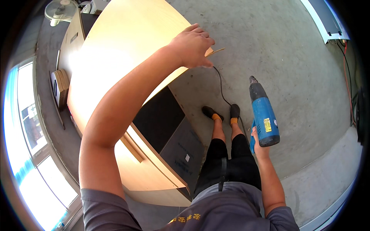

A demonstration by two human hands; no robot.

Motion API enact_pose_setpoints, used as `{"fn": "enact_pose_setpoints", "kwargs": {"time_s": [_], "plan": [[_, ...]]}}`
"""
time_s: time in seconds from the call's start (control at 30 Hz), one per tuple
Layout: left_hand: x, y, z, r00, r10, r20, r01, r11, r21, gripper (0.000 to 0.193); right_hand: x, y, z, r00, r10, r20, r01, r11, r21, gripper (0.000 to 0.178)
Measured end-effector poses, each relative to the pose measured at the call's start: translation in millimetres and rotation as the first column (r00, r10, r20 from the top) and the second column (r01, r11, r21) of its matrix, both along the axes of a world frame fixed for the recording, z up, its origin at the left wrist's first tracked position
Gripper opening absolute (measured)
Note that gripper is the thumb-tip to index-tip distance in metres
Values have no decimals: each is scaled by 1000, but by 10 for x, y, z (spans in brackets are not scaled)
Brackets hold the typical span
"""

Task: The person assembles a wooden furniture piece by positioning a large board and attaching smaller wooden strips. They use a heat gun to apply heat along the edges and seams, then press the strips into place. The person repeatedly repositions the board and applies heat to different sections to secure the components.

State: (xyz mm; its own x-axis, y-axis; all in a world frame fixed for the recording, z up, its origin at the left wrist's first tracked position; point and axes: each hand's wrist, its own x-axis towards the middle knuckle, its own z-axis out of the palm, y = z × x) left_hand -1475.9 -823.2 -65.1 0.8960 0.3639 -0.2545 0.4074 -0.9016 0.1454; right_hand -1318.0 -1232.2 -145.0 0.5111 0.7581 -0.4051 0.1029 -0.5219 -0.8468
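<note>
My right hand (pixel 261 145) is wrapped round the handle of a blue heat gun (pixel 262 109). The gun's dark nozzle points away from me, over the floor. To the left, my left arm reaches across a pale wood tabletop (pixel 142 25) to its right corner. There my left hand (pixel 192 47) lies over the edge with fingers spread and thumb apart; whether its palm presses on the wood is hidden. A thin wood-coloured strip (pixel 217 51) sticks out past the corner beside my fingers.
Under the tabletop stand dark panels (pixel 163 119) and a pale cabinet front (pixel 142 173). A black cord (pixel 221 85) runs on the grey floor by my feet. A fan (pixel 61 11) is at the far left; a white-framed unit (pixel 325 19) stands far right, near loose cables (pixel 348 73).
</note>
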Motion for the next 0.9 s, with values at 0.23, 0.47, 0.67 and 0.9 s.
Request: {"fn": "enact_pose_setpoints", "kwargs": {"time_s": [0.23,0.47,0.67,0.9], "plan": [[83,-57,48,995,32,-96,-30,999,31,42,-13,34,-10,998,-40,58,36,998,60,12],[118,-72,-8,996,69,-62,-63,994,88,39,3,-10,-18,1000,-5,25,4,1000,18,16],[175,-125,76,965,86,-246,-71,995,70,46,-10,63,120,994,-58,-89,54,998,-38,20],[-13,-66,-140,999,36,-8,-35,995,97,52,10,-37,-31,999,-33,-25,34,999,18,24]]}}
